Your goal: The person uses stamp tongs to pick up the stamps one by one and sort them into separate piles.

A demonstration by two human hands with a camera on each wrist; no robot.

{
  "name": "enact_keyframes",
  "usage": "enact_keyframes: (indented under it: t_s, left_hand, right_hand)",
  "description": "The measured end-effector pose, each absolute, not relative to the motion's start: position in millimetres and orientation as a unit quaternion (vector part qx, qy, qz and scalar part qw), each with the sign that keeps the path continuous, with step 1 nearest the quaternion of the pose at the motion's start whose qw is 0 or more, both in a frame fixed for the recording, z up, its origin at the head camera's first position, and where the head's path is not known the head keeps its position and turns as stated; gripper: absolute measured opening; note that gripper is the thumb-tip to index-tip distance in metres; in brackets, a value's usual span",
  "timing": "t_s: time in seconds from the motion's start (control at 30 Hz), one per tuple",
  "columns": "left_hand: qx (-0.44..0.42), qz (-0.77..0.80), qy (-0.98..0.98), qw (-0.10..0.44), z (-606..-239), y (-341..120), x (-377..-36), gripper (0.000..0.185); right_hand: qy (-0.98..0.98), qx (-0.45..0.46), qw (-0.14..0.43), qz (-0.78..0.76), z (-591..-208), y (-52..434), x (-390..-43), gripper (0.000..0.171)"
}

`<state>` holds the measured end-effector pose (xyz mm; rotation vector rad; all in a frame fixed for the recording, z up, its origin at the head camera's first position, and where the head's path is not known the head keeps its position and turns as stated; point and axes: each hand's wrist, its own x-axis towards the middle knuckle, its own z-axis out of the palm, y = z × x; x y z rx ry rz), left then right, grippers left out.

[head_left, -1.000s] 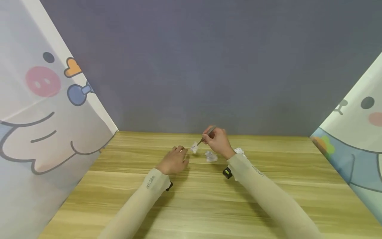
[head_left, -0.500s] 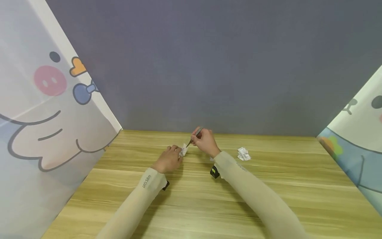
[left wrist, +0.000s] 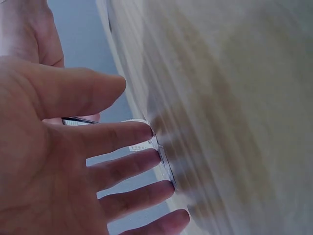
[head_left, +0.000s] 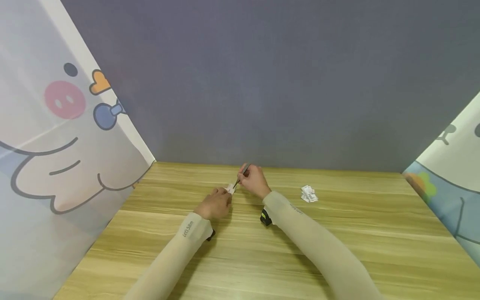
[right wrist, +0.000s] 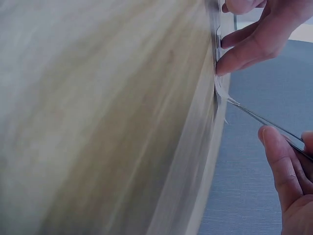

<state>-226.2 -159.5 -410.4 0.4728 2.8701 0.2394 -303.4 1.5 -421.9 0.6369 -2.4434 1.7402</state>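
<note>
In the head view my right hand point(head_left: 256, 182) pinches dark, slim tweezers point(right wrist: 254, 115) between thumb and fingers. Their points reach down to a small white printed slip point(head_left: 231, 188) near the back of the table. My left hand point(head_left: 215, 204) lies palm down beside it, fingertips right at the slip's edge. Nearly straight, slightly spread fingers point(left wrist: 117, 139) appear in the left wrist view, the slip partly hidden behind them. In the right wrist view, a thin white edge point(right wrist: 221, 90) of the slip rises from the table at the tweezer tips.
A loose stack of white slips point(head_left: 309, 193) lies to the right of my right hand on the wood-grain table point(head_left: 240, 258). A grey wall point(head_left: 240, 83) closes off the back. Cartoon-printed panels point(head_left: 63, 137) stand at both sides.
My right hand has carried the white slip leftward with the tweezers to my left fingertips. The head view has shifted slightly, and another slip pile is now hidden behind my right arm.
</note>
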Motion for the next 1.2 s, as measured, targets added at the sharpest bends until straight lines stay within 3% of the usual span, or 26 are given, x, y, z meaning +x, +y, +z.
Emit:
enact_keyframes:
  t_s: [0.4,0.77,1.2]
  left_hand:
    - [0.149,0.059,0.980,0.116,-410,-154,-229,0.042]
    - [0.145,0.090,0.979,0.113,-410,-153,-232,0.049]
    - [0.222,0.124,0.961,0.114,-408,-120,-230,0.052]
  right_hand:
    - [-0.817,0.192,0.062,0.540,-417,16,-304,0.006]
    - [-0.825,0.183,0.056,0.532,-401,64,-303,0.011]
    - [-0.846,0.151,0.061,0.508,-406,116,-292,0.004]
